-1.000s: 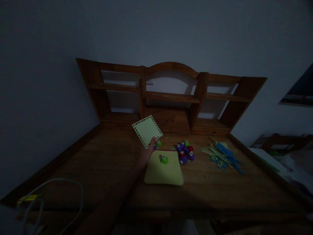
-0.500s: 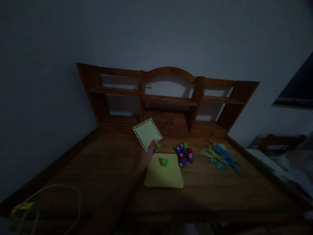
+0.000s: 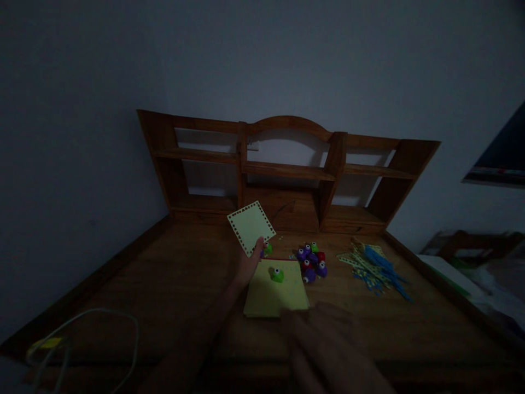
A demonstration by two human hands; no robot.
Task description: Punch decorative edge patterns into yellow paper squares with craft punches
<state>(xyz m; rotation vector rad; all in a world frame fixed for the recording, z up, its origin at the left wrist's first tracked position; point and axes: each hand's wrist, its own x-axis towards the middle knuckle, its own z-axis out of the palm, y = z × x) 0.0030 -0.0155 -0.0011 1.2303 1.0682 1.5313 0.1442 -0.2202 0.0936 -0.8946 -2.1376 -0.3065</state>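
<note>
In the head view, the left hand [image 3: 249, 265] reaches over the brown wooden desk [image 3: 164, 284] with its thumb pressed on the near corner of a pale yellow square sheet of paper [image 3: 251, 227], its border pierced by a row of small cut-outs; its other fingers are mostly hidden behind the sheet. The sheet is held up, turned like a diamond, in front of the brown wooden shelf unit [image 3: 287, 171] at the far side. The right hand [image 3: 322, 345] is a blur at the near edge, just right of the near end of a stack of yellow paper [image 3: 262, 301]; how far its fingers are spread, and whether it has hold of anything, I cannot tell. On the stack sits a bright green rounded piece with one white eye [image 3: 278, 276]. Touching or just beside the stack's right edge is a cluster of purple, red and green one-eyed pieces [image 3: 309, 275]. Farther right lie pierced pale yellow paper strips [image 3: 361, 260] and a crumpled blue strip [image 3: 383, 262]. At the near left, a thin white cord [image 3: 136, 328] loops beside a small yellow object [image 3: 49, 343].
</note>
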